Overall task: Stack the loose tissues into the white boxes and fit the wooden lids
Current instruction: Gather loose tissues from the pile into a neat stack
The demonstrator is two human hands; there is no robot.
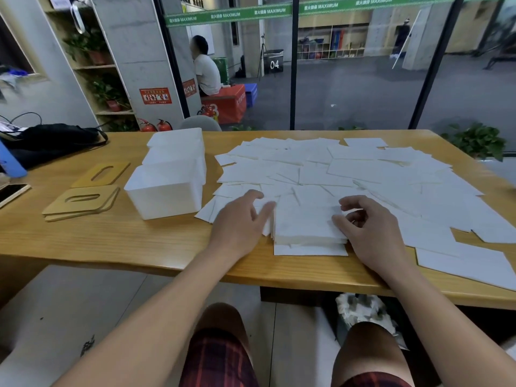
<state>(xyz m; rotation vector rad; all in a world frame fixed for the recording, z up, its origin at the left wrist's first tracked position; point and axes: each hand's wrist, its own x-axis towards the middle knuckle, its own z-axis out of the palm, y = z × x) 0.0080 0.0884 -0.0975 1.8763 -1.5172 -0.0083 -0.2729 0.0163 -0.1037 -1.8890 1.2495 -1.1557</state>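
A squared stack of white tissues (305, 226) lies near the table's front edge. My left hand (240, 222) presses its straight fingers against the stack's left side. My right hand (365, 222) sits at the stack's right side, thumb on top and fingers loosely curled above it. Loose tissues (363, 171) are spread over the table's right half. Three white boxes (167, 188) stand in a row to the left, all without lids. Left of them lie slotted wooden lids: two stacked (81, 202) and one behind (102, 174).
A phone (11, 192) and a black bag (53, 141) lie at the table's left end. A person sits beyond the glass wall at the back. My knees show under the wooden table's front edge (167, 263).
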